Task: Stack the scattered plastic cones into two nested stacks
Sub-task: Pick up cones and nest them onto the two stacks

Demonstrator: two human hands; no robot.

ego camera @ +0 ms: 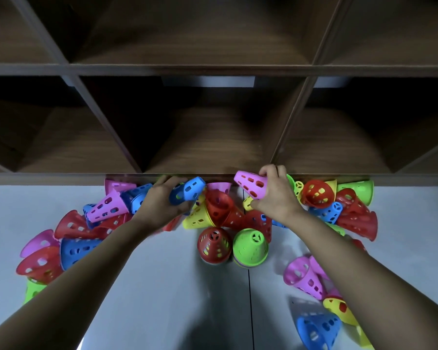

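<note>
Two low stacks, a red stack (pixel 214 245) and a green stack (pixel 249 247), stand base-down on the floor (pixel 162 286) at centre, while the left hand (pixel 162 203) curls round a blue cone (pixel 191 190) and the right hand (pixel 276 195) pinches a pink cone (pixel 249 184) just beyond, evidently to nest them there.

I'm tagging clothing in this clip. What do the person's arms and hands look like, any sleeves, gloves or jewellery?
The left forearm and right forearm are bare to the picture's edge: no sleeves show. The left hand and right hand wear no gloves; no watch, band or ring is visible.
</note>
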